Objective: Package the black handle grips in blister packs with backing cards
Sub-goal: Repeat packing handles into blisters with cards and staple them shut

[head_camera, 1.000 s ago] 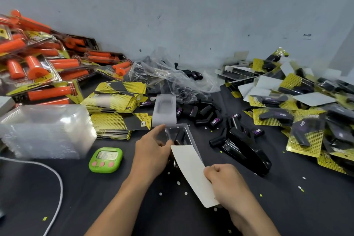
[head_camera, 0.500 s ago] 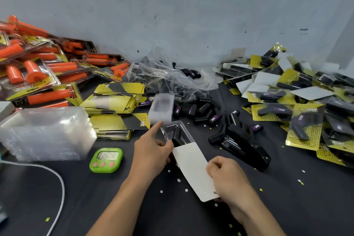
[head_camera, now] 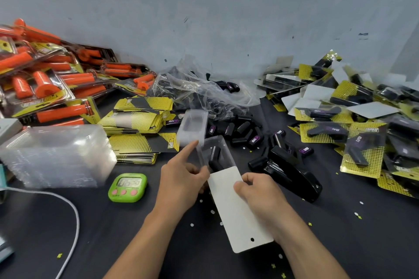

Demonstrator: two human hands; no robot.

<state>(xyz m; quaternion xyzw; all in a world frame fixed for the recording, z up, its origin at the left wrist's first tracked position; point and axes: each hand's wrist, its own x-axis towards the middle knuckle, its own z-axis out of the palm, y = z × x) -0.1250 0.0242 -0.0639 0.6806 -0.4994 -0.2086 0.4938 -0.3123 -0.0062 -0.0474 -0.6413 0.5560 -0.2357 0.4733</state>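
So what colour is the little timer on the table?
The timer is bright green with pink buttons; head view.

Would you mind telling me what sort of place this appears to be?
Probably a hand-packing workbench: a stack of clear blister shells, piles of yellow backing cards, and heaps of finished packs at the right.

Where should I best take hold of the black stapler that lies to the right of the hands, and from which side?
Probably the black stapler at mid-body, from above, fingers across its narrow width: it lies flat and long, and loose grips crowd its far end.
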